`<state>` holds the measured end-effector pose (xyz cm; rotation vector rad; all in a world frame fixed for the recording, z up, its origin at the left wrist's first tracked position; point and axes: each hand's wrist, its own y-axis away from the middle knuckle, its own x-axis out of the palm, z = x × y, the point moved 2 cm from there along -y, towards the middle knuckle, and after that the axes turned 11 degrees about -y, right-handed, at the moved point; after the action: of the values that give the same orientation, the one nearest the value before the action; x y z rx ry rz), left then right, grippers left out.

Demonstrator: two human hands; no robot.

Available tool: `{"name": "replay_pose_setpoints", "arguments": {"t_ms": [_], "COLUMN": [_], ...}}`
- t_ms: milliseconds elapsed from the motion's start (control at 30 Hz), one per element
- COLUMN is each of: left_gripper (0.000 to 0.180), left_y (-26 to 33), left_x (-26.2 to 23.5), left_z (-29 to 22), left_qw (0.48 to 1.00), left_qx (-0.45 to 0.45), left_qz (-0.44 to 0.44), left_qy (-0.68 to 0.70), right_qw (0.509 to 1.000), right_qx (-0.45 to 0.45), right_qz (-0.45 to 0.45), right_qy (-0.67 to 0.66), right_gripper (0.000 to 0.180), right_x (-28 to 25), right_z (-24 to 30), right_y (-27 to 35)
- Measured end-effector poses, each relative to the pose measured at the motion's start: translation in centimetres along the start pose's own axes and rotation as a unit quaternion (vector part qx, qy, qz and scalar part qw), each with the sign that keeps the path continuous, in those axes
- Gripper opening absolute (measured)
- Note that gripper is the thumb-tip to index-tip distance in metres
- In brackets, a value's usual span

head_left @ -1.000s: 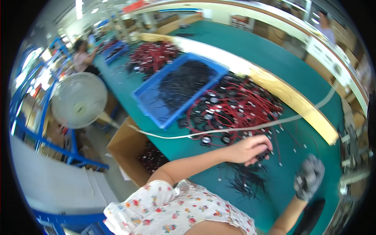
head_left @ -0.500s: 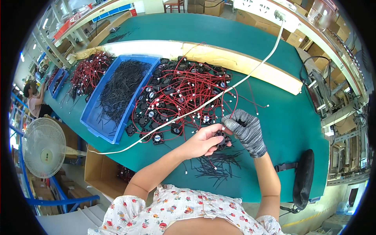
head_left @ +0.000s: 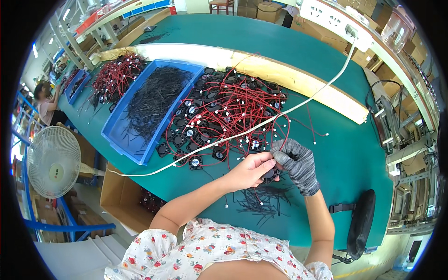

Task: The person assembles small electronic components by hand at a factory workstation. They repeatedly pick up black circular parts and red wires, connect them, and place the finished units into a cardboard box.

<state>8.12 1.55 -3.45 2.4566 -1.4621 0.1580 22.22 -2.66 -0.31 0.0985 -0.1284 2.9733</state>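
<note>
On the green desk (head_left: 345,168), before the fan pile (head_left: 233,109) | bare left hand (head_left: 248,171), gloved right hand (head_left: 299,167) close together | black fan (head_left: 269,176) clasped in left grip, on the wearer's side of right grip | red lead (head_left: 289,122) pinched in right grip, looping toward pile

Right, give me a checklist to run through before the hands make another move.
1. Fan secured: ok; the small black fan is in the fingers of the bare left hand.
2. Right hand in position: ok; gloved in grey, up close beside the left.
3. Right hand's grip on the red wire looping by it: cannot tell; the fingers hide it.
4. Loose black strips near: ok; scattered on the green table just below the hands.
5. Fan pile free of the white cable: not ok; it runs across the pile.
</note>
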Motion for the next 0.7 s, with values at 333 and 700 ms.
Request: {"name": "replay_pose_setpoints", "arguments": {"t_ms": [333, 700], "left_gripper": [0.023, 0.024], "left_y": [-0.5, 0.3], "left_x": [0.6, 2.1], "left_z": [2.0, 3.0], "left_qw": [0.986, 0.982], "left_qx": [0.158, 0.151], "left_qz": [-0.054, -0.003], "left_qy": [-0.019, -0.110], "right_qw": [0.998, 0.984], "right_qx": [0.008, -0.003], "right_qz": [-0.029, -0.122], "right_qy": [-0.055, -0.130], "right_gripper": [0.021, 0.029], "right_x": [0.4, -0.8], "right_z": [-0.6, 1.7], "right_y": [-0.1, 1.3]}}
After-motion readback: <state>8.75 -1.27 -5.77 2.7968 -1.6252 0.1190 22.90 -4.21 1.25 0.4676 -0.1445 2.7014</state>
